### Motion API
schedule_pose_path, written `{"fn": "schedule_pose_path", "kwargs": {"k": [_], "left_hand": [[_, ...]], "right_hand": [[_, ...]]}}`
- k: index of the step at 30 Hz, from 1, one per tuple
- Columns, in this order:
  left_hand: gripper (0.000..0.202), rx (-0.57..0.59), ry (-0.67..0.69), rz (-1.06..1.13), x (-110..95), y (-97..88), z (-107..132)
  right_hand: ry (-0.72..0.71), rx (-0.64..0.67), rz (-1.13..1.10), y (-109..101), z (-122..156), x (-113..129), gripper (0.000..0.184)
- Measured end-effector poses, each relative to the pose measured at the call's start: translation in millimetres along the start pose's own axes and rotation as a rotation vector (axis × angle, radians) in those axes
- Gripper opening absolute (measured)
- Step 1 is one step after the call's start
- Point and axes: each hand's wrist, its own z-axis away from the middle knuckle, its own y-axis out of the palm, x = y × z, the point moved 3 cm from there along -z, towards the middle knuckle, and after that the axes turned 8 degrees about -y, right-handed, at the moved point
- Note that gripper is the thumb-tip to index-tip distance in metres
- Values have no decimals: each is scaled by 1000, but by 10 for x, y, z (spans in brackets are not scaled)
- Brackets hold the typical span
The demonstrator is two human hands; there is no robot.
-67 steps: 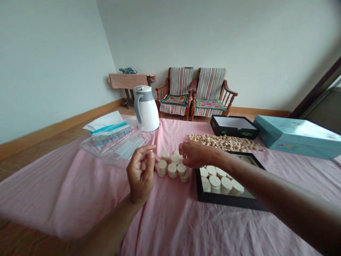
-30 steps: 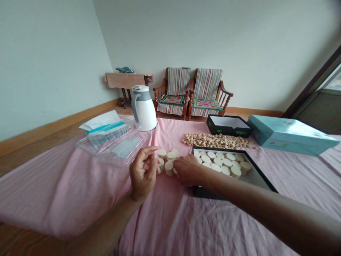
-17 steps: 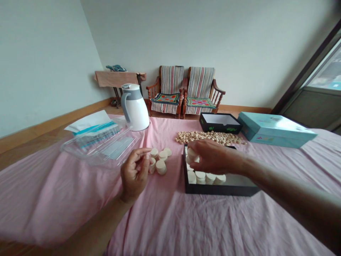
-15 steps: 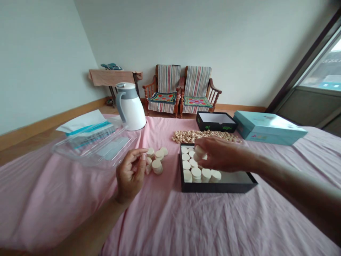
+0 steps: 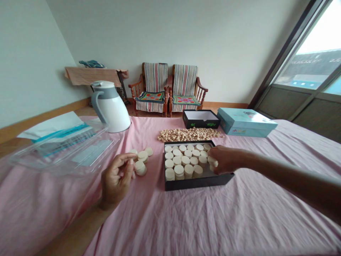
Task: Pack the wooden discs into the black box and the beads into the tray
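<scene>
1. Reference: the black box (image 5: 195,183) on the pink-covered counter (image 5: 186,220). All positions below are given from it.
2. The right hand (image 5: 222,160) is inside the box at its right end, fingers clamped on a short disc stack (image 5: 213,163). Only the stack's left edge shows past the fingers.
3. The left hand (image 5: 115,176) rests on the cloth left of the box, fingers curled, tips at the loose discs (image 5: 141,163). Whether it grips one cannot be told.
4. Recommended handling, as a judgement: keep the stack pinched from both sides so no disc slides. Lower it straight into the bare floor at the right end, clear of the packed discs (image 5: 183,160).
5. Orientation: the packed discs sit flat faces up, so each stack's long axis is vertical. The held stack appears slightly tilted. The box's long axis runs left to right.
6. Behind the box: a bead pile (image 5: 189,134), then a teal carton (image 5: 245,122). Far left: a white jug (image 5: 110,106).
</scene>
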Motion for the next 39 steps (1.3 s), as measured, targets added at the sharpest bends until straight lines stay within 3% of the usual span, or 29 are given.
{"fn": "schedule_pose_path", "kwargs": {"k": [6, 19, 31, 34, 39], "left_hand": [[19, 20, -2, 2, 13, -1, 6], [19, 34, 2, 6, 20, -13, 9], [18, 51, 13, -1, 27, -12, 16], [16, 43, 8, -3, 29, -12, 17], [17, 2, -6, 12, -6, -22, 9]], "right_hand": [[4, 176, 32, 88, -191, 65, 34], [9, 123, -34, 177, -171, -10, 42], [109, -33, -692, 373, -134, -121, 17], [119, -80, -656, 260, -121, -190, 17], [20, -246, -486, -156, -96, -116, 20]]}}
